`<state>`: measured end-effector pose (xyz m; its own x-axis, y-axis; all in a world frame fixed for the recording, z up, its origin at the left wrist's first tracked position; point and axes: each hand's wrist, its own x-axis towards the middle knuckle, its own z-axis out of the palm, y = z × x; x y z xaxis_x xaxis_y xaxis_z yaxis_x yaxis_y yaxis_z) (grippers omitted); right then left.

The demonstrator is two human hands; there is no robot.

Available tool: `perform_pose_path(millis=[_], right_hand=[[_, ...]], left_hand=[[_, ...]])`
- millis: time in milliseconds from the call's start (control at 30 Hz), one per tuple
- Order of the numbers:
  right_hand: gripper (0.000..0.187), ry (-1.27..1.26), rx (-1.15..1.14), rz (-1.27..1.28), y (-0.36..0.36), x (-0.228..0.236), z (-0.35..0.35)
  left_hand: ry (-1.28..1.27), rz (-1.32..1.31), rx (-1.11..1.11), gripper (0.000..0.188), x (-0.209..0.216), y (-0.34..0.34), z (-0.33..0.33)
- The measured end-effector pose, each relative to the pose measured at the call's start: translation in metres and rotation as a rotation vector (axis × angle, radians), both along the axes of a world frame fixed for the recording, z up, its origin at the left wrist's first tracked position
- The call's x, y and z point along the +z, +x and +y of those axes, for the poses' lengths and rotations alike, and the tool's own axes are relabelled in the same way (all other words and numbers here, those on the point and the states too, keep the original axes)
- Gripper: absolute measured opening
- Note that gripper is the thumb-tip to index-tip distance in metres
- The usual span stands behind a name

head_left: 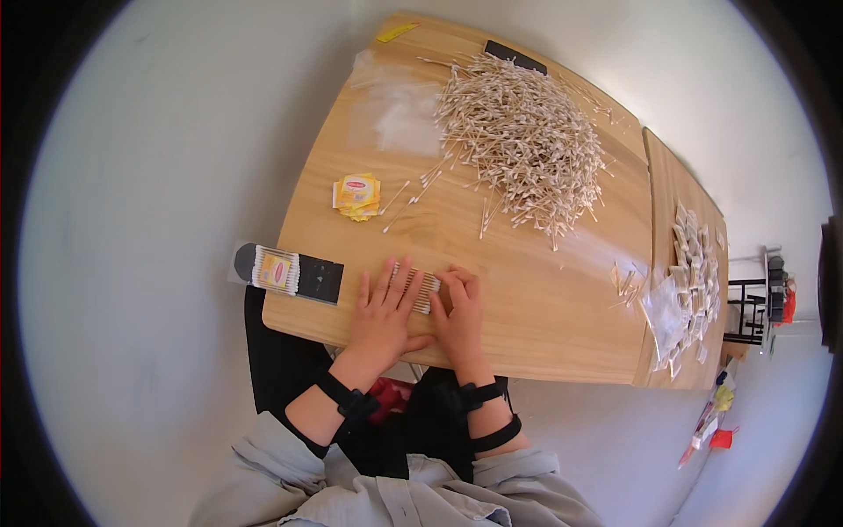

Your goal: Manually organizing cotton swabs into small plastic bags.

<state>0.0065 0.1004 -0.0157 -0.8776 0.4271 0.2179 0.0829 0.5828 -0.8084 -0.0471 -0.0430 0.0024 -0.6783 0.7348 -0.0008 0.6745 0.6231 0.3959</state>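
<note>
A row of cotton swabs (pixel 425 292) lies side by side on the wooden table near its front edge. My left hand (pixel 383 309) rests flat on the left part of the row, its fingers spread over the sticks. At the row's right end, my right hand (pixel 460 314) touches the swabs with slightly bent fingers, thumb apart from the index finger. Left of my hands, a bundle of swabs with a yellow label (pixel 276 270) sits in a clear sleeve on a dark flat strip (pixel 320 280) that reaches past the table edge.
A big heap of loose swabs (pixel 527 132) covers the far middle, with a black block (pixel 515 57) behind it. Yellow labels (pixel 357 193) are stacked at left, near clear plastic bags (pixel 408 119). Several packed bundles (pixel 694 263) lie on the adjoining table (pixel 660 184) at right.
</note>
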Motion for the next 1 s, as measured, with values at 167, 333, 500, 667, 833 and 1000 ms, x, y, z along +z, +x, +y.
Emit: perform_pose_path(millis=[167,333,500,667,833,1000], right_hand=[[0.033,-0.323,-0.114,0.060,-0.003,-0.002,-0.003],[0.049,-0.958,-0.196,0.298,-0.007,-0.054,-0.001],[0.051,-0.949,-0.124,0.220,-0.022,-0.033,-0.031],[0.050,-0.909,-0.105,0.181,-0.028,-0.031,-0.050],[0.043,-0.672,-0.134,0.096,-0.048,-0.007,-0.096],[0.034,-0.596,-0.061,0.070,-0.065,0.005,-0.117]], left_hand=[[0.021,0.000,0.009,0.104,0.000,0.001,-0.005],[0.094,-0.018,-0.010,0.105,0.002,0.000,0.001],[0.089,-0.051,0.069,0.102,-0.004,-0.002,-0.004],[0.030,0.040,0.112,0.098,-0.009,-0.003,-0.020],[-0.129,0.224,0.121,0.097,-0.013,-0.018,-0.051],[-0.102,0.120,0.145,0.098,0.002,-0.036,-0.078]])
